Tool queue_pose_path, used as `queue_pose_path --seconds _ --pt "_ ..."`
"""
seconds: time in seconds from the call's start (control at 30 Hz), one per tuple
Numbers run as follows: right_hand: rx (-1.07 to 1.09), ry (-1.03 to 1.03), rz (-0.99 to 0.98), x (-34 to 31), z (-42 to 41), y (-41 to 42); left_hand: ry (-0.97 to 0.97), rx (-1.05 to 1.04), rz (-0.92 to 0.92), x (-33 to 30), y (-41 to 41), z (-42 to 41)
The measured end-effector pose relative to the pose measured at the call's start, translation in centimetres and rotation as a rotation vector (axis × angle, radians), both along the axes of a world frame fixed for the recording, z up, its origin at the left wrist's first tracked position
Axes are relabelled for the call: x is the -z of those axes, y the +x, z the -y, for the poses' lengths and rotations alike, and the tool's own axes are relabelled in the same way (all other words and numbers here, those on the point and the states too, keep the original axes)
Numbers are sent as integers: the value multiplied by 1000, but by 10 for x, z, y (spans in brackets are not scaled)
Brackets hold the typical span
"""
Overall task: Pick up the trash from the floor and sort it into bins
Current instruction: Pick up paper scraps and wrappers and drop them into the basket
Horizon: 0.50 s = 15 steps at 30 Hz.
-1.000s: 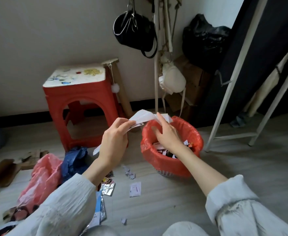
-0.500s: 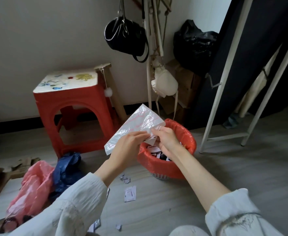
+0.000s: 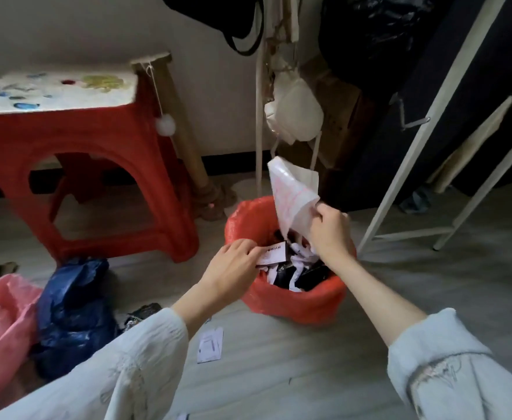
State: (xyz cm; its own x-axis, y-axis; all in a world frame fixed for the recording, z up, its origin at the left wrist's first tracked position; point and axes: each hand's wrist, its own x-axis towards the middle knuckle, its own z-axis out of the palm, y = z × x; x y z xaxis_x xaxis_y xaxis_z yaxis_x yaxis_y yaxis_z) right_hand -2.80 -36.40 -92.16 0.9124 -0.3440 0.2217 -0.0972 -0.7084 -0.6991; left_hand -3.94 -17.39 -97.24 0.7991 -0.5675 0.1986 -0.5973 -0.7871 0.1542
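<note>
A bin lined with a red bag (image 3: 291,301) stands on the floor, holding black and white scraps. My right hand (image 3: 328,231) is over its far rim and grips a white plastic bag (image 3: 291,192) with pink print, which sticks up above the bin. My left hand (image 3: 233,265) is at the near left rim and pinches a small white printed paper slip (image 3: 274,253) over the opening. A white paper card (image 3: 209,345) lies on the floor in front of the bin.
A red plastic stool (image 3: 91,165) stands left of the bin. A dark blue bag (image 3: 73,304) and a pink bag (image 3: 0,325) lie at the left. A white rack frame (image 3: 412,165) stands to the right. Bags hang by the wall behind the bin.
Both hands held the white plastic bag together before. Now my right hand alone holds it upright over the bin, and my left hand has dropped to the rim with a paper slip. The camera moved closer.
</note>
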Motion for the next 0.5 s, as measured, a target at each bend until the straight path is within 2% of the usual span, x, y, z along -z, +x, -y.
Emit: queue_pose_path --seconds 0.1,0.17,0.2,0.33,0.43,0.5 --pt "-333 -371 -214 56 7 4 102 108 -68 46 14 -23" --pt "-472 -568 -485 86 11 10 104 147 -39 63 21 -31" --pt "-509 -603 -626 97 10 17 84 157 -15 69 23 -32" --pt "-638 -574 -1027 112 -7 46 -58 141 24 84 22 -27" --pt "-547 -241 -1199 145 -18 60 -129 102 18 96 22 -26" --pt "-543 -125 -1269 170 -19 66 -143 94 25 101 21 -25"
